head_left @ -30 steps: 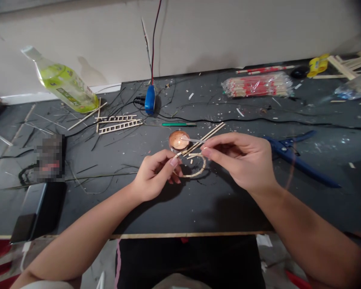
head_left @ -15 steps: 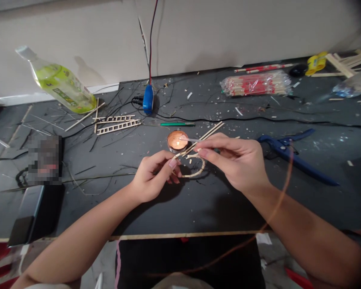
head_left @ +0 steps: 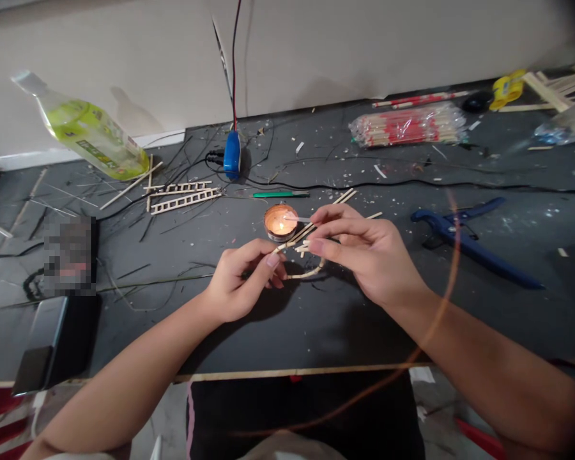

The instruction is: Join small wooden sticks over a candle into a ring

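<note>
My left hand (head_left: 242, 281) pinches a curved, jointed strip of pale wood (head_left: 305, 275) between thumb and fingers. The strip loops toward my right hand, which partly hides it. In my right hand (head_left: 371, 255), a thin whitish stick (head_left: 298, 220) is gripped by the fingertips, its tip over the small round tin candle (head_left: 267, 225). A flame burns inside the tin. Thin wooden sticks (head_left: 347, 195) lie behind my right fingers, and small cut wood bits lie below the candle. Whether the right thumb also holds a small piece, I cannot tell.
Behind the candle lies a green-handled tool (head_left: 273, 194). Two small ladder-like wooden frames (head_left: 184, 200) and a green drink bottle (head_left: 96, 137) are at left. A blue cutter (head_left: 474, 243) lies right, with bagged sticks (head_left: 407, 126) farther back. A black cable (head_left: 402, 186) crosses the table.
My right hand has shifted slightly left, with the whitish stick's tip still over the candle. It now covers more of the curved strip. The camera view has shifted a little.
</note>
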Available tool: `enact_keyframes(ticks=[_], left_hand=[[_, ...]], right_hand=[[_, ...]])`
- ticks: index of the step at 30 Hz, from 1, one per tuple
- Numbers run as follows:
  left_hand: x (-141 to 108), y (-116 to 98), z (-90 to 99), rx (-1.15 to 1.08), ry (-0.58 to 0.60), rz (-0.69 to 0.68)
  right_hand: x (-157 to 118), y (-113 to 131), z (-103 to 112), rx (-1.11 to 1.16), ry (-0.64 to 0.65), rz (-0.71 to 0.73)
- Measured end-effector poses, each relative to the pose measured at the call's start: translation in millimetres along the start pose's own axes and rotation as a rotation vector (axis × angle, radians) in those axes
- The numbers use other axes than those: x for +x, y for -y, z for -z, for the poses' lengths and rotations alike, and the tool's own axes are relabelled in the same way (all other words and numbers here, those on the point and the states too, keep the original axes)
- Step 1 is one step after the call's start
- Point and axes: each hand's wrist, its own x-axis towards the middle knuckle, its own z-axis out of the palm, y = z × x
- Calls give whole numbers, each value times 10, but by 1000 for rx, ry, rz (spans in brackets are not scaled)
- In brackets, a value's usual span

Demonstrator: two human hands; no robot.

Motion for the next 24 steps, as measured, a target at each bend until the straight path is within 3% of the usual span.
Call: enact_keyframes(ticks=[6,24], left_hand=[[-9,5,-18,-3,32,-6],[-5,15,-33,19,47,-34]], right_hand=[[-2,-52,-49,202,14,-199],[-10,-52,-87,269,-2,-249]])
